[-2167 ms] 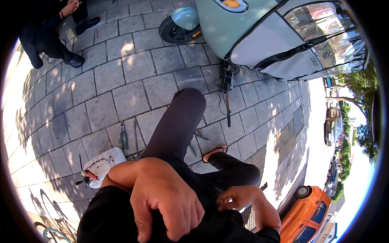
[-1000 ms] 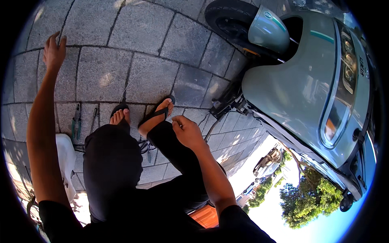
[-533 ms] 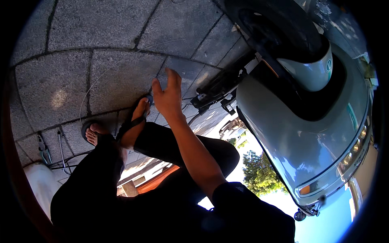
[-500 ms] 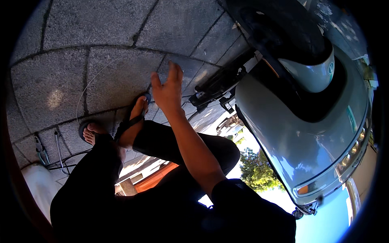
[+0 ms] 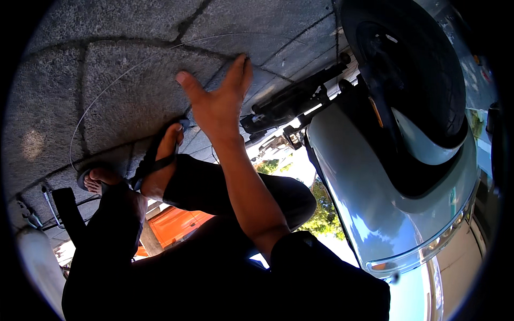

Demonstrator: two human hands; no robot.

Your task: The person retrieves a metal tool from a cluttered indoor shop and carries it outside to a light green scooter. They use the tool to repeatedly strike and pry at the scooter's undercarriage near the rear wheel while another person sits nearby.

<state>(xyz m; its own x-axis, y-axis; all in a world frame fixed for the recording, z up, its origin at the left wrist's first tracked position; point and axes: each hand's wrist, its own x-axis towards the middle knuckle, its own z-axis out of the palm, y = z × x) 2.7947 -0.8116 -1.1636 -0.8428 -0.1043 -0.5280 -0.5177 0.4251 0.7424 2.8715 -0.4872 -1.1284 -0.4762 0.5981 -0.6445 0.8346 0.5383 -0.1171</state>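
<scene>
Grey paving stones [image 5: 123, 91] fill the upper left of my view, bent by the lens, with dark joints running between them.

Much is hidden. My left hand is nowhere in view; only dark clothing and my knees fill the bottom. A pale rounded thing [image 5: 32, 267] at the lower left edge is cut off and I cannot tell what it is. Beside it lie some thin tools [image 5: 51, 206] on the paving, too shadowed to name.

Nearest to me, my legs in black trousers are folded, and my feet sit in dark flip-flops [image 5: 152, 160] on the stones. My right hand [image 5: 217, 104] rises past them, open, fingers spread, thumb out to the left, gripping nothing.

A thin wire [image 5: 107, 88] lies on the paving in a long curve, starting down by my left foot, sweeping up and across toward my fingertips. It looks pale and hair-fine, catching light against the grey stone. Its far end passes just above or behind my fingers; whether I touch it I cannot tell.

Just right of my hand stands the black metal stand [image 5: 292, 101] of a scooter, near my fingers but apart. Beyond it are the pale blue-grey scooter body [image 5: 375, 187] and its black tyre [image 5: 412, 69].
</scene>
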